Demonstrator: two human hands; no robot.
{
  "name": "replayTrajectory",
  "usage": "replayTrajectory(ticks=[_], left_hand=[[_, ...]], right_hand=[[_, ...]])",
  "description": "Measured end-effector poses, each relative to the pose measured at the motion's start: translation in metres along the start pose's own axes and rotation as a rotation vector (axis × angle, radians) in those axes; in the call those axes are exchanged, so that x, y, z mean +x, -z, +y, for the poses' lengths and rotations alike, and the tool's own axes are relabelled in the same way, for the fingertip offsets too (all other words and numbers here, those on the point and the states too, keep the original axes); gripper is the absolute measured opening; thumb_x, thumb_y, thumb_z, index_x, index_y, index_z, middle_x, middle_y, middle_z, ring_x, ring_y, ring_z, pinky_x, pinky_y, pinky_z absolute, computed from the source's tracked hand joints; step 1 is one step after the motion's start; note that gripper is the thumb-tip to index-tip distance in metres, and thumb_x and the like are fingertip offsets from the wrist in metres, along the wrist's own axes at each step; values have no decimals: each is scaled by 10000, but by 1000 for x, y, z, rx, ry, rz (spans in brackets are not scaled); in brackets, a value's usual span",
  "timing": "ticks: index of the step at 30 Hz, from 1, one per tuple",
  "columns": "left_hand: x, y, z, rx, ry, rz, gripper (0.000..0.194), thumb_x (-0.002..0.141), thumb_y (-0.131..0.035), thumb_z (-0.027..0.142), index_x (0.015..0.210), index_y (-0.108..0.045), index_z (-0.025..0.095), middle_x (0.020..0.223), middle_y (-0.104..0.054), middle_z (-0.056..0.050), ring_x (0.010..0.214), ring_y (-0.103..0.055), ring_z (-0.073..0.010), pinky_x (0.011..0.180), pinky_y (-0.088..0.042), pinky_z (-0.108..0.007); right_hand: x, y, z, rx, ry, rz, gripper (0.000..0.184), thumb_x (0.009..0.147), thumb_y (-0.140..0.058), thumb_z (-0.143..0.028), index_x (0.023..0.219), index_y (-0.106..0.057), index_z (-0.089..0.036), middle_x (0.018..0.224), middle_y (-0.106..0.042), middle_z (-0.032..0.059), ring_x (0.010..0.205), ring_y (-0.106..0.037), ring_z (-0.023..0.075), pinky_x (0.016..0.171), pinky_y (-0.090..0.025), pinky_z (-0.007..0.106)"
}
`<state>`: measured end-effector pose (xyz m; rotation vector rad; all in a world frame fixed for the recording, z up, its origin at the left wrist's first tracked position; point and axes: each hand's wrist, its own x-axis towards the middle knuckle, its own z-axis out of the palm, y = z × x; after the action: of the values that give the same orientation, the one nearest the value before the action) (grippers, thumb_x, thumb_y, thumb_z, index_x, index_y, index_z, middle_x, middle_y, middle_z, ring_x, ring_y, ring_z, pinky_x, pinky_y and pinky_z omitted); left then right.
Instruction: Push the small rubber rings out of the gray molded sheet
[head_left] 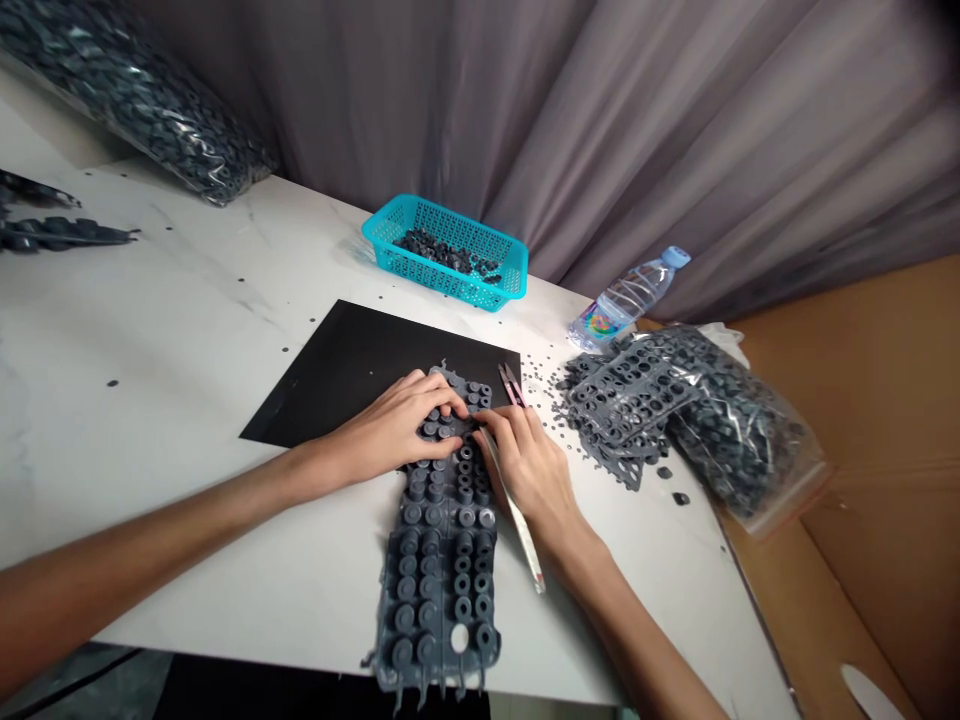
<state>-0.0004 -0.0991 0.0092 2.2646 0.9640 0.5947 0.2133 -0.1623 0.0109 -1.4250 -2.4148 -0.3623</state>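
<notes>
Through the head camera I view a white work table [187,390] with a dark grey moulded sheet [431,565] near its front edge. The sheet extends slightly past that edge and carries rows of round studs and rings; one oval opening shows near its lower end.

My left hand [390,420] rests on the upper part of the sheet, fingers bent, thumb and forefinger apart across the studs. I cannot tell whether it grips the sheet.

My right hand [529,465] is closed on a slender white tool [517,515]. The tool's upper end is at the sheet, beside the left fingertips; its lower end points toward the front edge.

A black mat [352,365] lies partly under the sheet. Small scissors [511,385] lie at the mat's right edge, just beyond the right hand. Behind the mat, a blue basket [450,290] contains small dark parts. To the right are a plastic bottle [626,300], lying tilted, perforated grey sheets [619,400] and a clear bag [739,440] of dark parts.
</notes>
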Motion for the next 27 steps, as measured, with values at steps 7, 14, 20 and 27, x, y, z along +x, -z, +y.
replayTrajectory(ticks=[7, 14, 20, 27], left_hand=[[1, 1, 1, -1, 21, -42, 252, 893, -667, 410, 1103, -659, 270, 1114, -609, -14, 1081, -515, -244, 1008, -405, -405], [-3, 7, 4, -27, 36, -49, 267, 914, -643, 429, 1127, -666, 270, 1115, -605, -24, 1076, -494, -246, 967, -430, -391], [0, 9, 0, -53, 2, -41, 221, 988, -551, 430, 1037, -698, 274, 1077, -650, -13, 1063, -525, -227, 993, -425, -393], [10, 2, -3, -12, 24, 152, 180, 907, -651, 319, 1071, -638, 246, 1129, -573, -33, 1091, -524, -230, 984, -462, -403]], right_hand=[[-5, 7, 29, 15, -417, 133, 303, 1069, -411, -334, 1263, -561, -157, 1151, -622, 149, 1013, -615, 267, 752, -518, 371], [-29, 17, 69, 23, -504, 93, 340, 1058, -396, -399, 1285, -568, -214, 1079, -624, 140, 960, -610, 303, 698, -483, 394], [-9, 21, 44, 408, -349, 4, 368, 1036, -498, -396, 1380, -499, -264, 1032, -667, 49, 810, -613, 198, 736, -512, 336], [22, 23, 46, 682, -117, -164, 192, 1004, -593, -409, 1022, -663, -231, 932, -655, 35, 808, -583, 166, 736, -506, 290]])
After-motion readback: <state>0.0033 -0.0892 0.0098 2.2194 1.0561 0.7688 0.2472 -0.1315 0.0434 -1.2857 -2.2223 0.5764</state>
